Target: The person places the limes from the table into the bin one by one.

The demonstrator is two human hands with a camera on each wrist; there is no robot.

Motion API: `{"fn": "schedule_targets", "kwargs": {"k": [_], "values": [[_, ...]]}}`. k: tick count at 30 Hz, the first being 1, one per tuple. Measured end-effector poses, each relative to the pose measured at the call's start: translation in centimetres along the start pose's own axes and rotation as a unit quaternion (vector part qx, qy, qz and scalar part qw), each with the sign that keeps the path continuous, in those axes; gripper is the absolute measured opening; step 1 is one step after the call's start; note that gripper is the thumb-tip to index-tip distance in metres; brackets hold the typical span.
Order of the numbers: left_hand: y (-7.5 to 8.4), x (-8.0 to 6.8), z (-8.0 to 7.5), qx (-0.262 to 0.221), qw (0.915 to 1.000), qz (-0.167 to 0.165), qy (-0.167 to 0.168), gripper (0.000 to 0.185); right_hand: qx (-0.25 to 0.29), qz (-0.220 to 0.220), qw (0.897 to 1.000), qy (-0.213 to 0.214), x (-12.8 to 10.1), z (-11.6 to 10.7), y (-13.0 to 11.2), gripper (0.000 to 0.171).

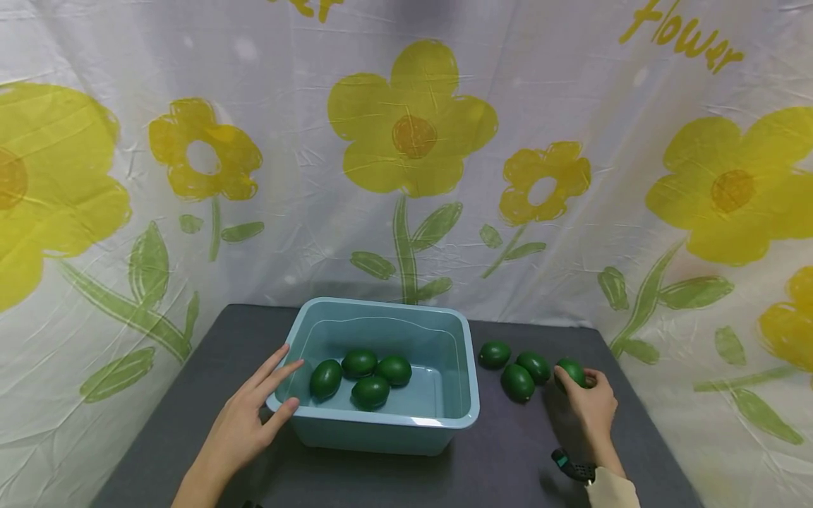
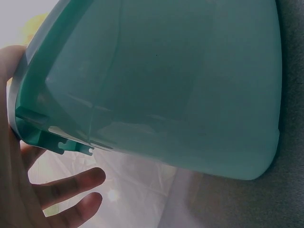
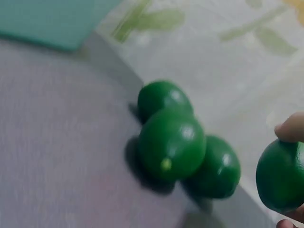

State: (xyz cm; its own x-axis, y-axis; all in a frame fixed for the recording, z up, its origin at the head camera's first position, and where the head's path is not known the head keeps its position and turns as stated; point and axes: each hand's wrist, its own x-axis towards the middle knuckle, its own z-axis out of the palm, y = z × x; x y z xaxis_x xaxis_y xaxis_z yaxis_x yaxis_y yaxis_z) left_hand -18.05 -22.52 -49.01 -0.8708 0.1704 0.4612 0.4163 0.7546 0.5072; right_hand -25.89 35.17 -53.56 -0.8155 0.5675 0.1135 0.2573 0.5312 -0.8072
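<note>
Right hand (image 1: 592, 403) rests on the worktop (image 1: 508, 466), fingers curled round one green lime (image 1: 571, 371) at the hand's 11 o'clock. Three loose limes (image 1: 517, 363) lie just beside it at 9 o'clock. Left hand (image 1: 250, 416), fingers straight and slightly spread, touches the near-left corner rim of the teal tub (image 1: 444, 423), which holds four limes (image 1: 360, 377).

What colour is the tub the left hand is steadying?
Light teal-blue tub, clearest in the head view; left hand rests on its rim.
</note>
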Motion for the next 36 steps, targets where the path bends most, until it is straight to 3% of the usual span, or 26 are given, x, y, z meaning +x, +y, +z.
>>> {"fn": "schedule_targets", "kwargs": {"k": [11, 23, 36], "values": [[0.0, 0.0, 0.1, -0.002, 1.0, -0.001, -0.001, 0.053, 0.077, 0.007, 0.996, -0.054, -0.8, -0.4, -4.7, 0.082], [0.0, 0.1, 0.3, -0.007, 0.9999, 0.005, 0.005, 0.053, 0.097, -0.074, 0.989, -0.089, -3.6, -0.2, -10.4, 0.065], [-0.1, -0.1, 0.1, -0.006, 1.0, 0.003, 0.005, 0.055, 0.116, -0.128, 0.98, -0.095, -6.2, 1.1, -13.8, 0.054]]}}
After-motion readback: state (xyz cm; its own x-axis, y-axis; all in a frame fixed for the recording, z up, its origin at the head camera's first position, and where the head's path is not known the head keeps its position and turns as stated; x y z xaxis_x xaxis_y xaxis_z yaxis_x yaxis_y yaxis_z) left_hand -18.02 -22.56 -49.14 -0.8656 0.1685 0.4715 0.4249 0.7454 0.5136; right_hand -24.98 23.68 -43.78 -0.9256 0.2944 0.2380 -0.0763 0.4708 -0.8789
